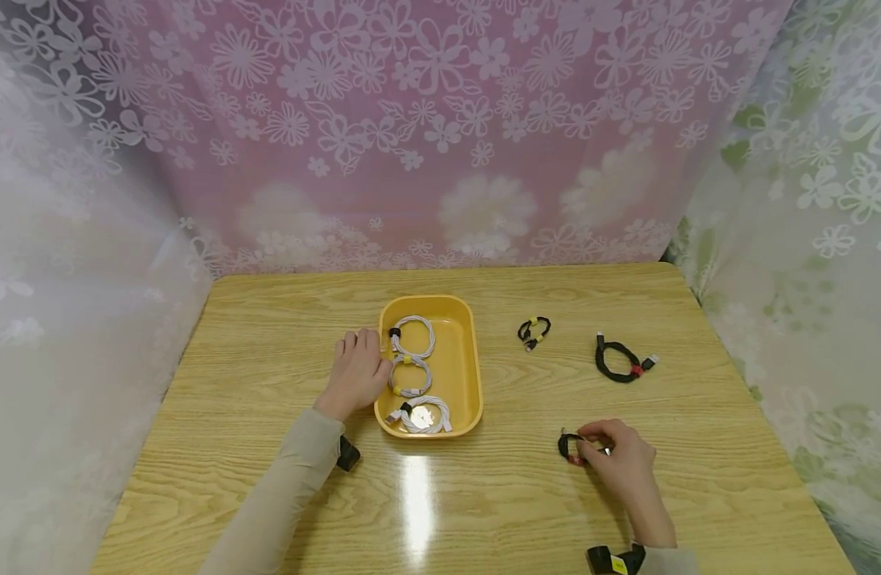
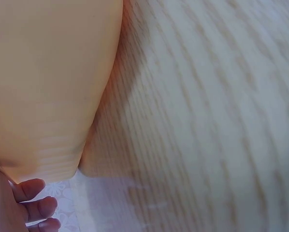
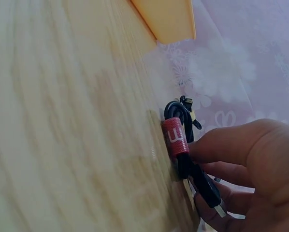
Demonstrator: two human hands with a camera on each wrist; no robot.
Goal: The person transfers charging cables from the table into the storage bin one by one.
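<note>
One red-strapped, coiled black cable (image 3: 184, 165) is pinched in the right hand (image 1: 627, 463), its loop facing left toward the yellow, rounded plastic tray (image 1: 454, 359), well apart; the left hand (image 1: 355, 374) touches the tray's left rim, whether gripping I can't tell.

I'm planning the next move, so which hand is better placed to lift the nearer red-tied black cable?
Right, I'd judge. The right hand pinches that black cable, while the left hand is across the yellow tray, at its left side.
</note>
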